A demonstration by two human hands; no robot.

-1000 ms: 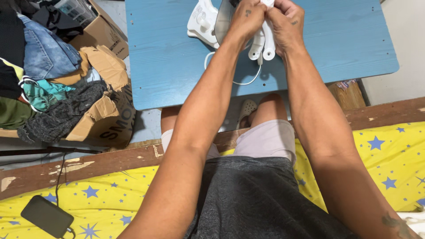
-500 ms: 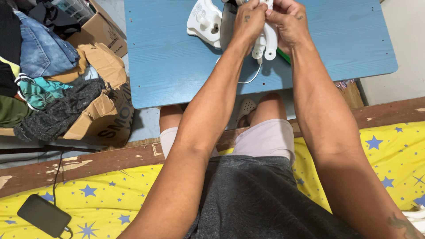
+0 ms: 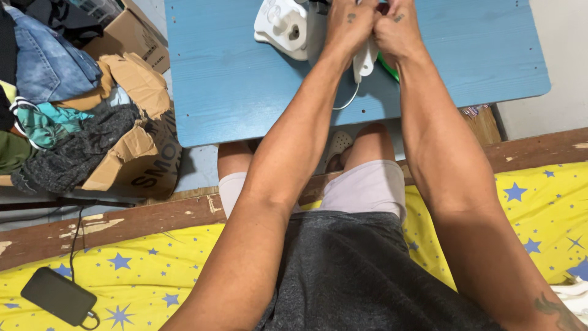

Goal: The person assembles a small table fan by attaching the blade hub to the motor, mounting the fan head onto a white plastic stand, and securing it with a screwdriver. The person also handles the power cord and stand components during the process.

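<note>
Both hands have drawn closer together and higher over the half second, so less of the white part shows between them than before. Nearest the viewer, by the left elbow, a flat black rectangular phone (image 3: 58, 296) with its cable lies on the yellow star-printed bedsheet (image 3: 527, 202), bordered by a worn brown wooden bed rail (image 3: 122, 224). Further out, under the forearms, stands the blue painted wooden table (image 3: 233, 86). Over it the left hand (image 3: 348, 24) and the right hand (image 3: 395, 27) meet knuckle to knuckle, each clenched around the white plastic handle piece (image 3: 365, 61), whose rounded lower end hangs just below the fists with a thin white cord (image 3: 346, 101) trailing off it. Just left of the left hand rests a white moulded plastic shell (image 3: 283, 27), with a grey metal plate touching it; a green sliver peeks from under the right wrist.

Judging by the separate shell and the piece gripped in both fists, the appliance looks part-way dismantled or reassembled, the halves not yet joined.

Well to the left of the left arm, a torn brown cardboard box (image 3: 138, 153) overflows with clothing (image 3: 55, 116): blue denim, teal fabric and a dark grey knit.
</note>
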